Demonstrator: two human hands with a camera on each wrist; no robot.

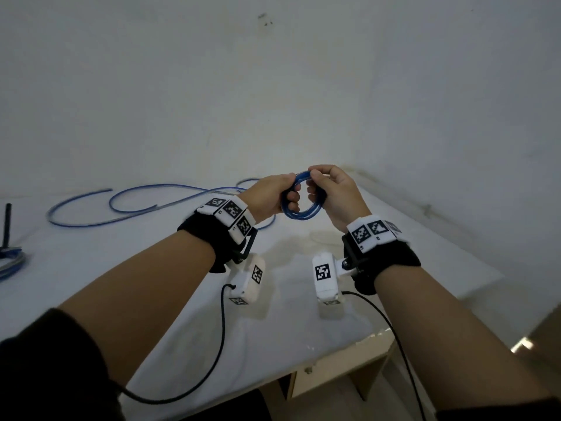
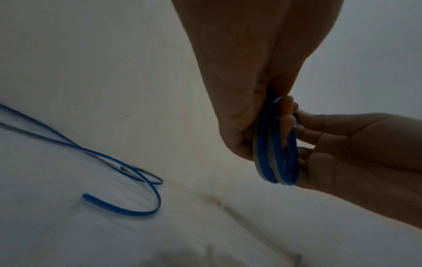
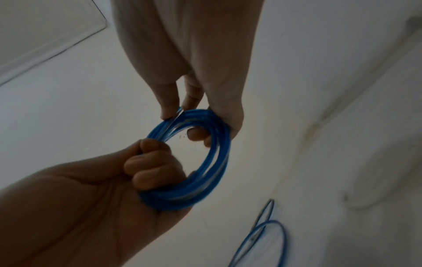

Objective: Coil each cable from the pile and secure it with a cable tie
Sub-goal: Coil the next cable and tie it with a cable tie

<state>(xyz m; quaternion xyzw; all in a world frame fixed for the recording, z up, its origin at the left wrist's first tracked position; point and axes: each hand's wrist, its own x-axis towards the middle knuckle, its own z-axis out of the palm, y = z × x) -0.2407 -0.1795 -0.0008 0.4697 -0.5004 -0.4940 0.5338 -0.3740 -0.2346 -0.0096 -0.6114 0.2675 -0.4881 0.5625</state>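
No readable text, brand or number is found in any view. Only black-and-white square code markers (image 1: 232, 209) are seen — on the wrist bands (image 1: 372, 230), mid-frame.

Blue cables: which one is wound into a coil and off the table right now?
The blue coil gripped between left hand and right hand; the loose blue cable lies on the table.

Coil (image 1: 300, 205) held up over table (image 1: 91, 268), mid-scene, between two hands. Left hand (image 1: 270, 194) on coil's left side, fingers curled through ring; right hand (image 1: 334, 192) on right side, pinching top. Loose cable (image 1: 127, 208) lying on table, far left, behind left hand, well apart from coil. Another bundle (image 1: 12, 262) at table's left edge. Wall (image 1: 273, 86) behind table.
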